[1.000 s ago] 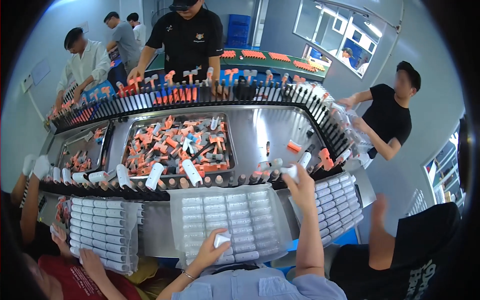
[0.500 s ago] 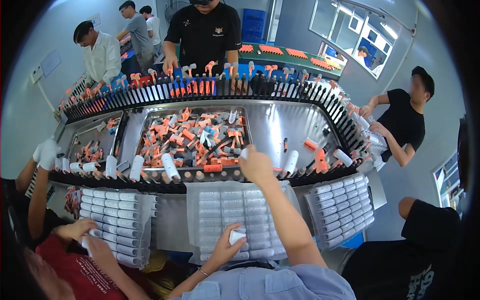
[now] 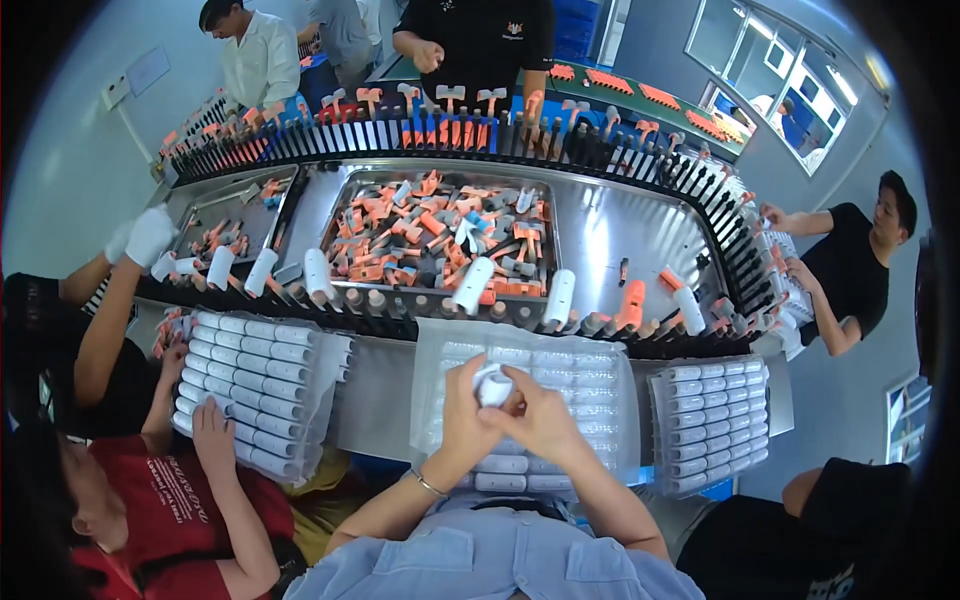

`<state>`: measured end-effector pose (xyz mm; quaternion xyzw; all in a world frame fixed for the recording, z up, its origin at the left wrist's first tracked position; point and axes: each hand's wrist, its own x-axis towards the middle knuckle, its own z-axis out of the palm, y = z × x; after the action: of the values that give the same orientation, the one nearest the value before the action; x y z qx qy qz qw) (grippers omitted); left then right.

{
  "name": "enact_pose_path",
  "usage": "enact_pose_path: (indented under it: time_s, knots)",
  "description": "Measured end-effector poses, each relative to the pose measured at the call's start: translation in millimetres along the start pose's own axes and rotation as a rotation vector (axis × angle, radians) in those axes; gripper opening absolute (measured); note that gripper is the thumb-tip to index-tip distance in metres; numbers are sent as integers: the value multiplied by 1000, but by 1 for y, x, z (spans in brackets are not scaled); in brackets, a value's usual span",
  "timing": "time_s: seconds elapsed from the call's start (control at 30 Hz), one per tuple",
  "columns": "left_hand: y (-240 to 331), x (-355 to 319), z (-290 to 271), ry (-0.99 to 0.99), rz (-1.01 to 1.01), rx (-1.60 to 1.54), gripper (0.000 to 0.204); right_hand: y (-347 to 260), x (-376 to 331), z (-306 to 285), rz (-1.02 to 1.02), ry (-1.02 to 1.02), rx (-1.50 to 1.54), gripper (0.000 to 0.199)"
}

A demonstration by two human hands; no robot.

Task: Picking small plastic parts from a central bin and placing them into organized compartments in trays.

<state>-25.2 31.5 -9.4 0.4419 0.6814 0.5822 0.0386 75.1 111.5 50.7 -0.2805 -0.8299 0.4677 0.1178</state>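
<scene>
The right hand (image 3: 545,415), which half a second ago was stretched far toward the row of pegs (image 3: 480,300), has come back near and now meets the left hand (image 3: 465,405). Both hands are closed around one small white cap (image 3: 492,385), held just above the clear bag of white caps (image 3: 530,370). So, as I judge it, the piece is fetched and the fitting work is now in hand.

The steel tabletop (image 3: 600,225) curves around a tray of orange and grey parts (image 3: 440,235). At the left, a person in red (image 3: 165,500) touches another bag of caps (image 3: 255,375). More people stand at the far side and the right, near the windows (image 3: 790,90).
</scene>
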Motion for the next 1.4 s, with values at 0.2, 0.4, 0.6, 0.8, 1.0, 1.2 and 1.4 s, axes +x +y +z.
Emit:
enact_pose_path:
  time_s: [0.2,0.4,0.6,0.8,1.0,1.2,1.4]
  knots:
    - [11,5,2,-400,-199,-460,74,27,-7,3,155,222,886,37]
    - [9,23,-11,-311,-479,-766,47,57,-29,-30,342,222,1252,44]
    - [18,109,-49,-390,354,181,45,92,-53,-27,424,91,1385,51]
    - [2,173,-53,-694,564,266,42,94,-57,-34,430,-97,1354,52]
    - [-13,192,-62,-792,302,338,40,94,-58,-45,390,-113,1195,52]
    - [-18,187,-101,-747,335,452,45,78,-52,-69,235,74,970,37]
    - [-33,181,-112,-600,66,662,40,41,-10,-85,-4,168,575,29]
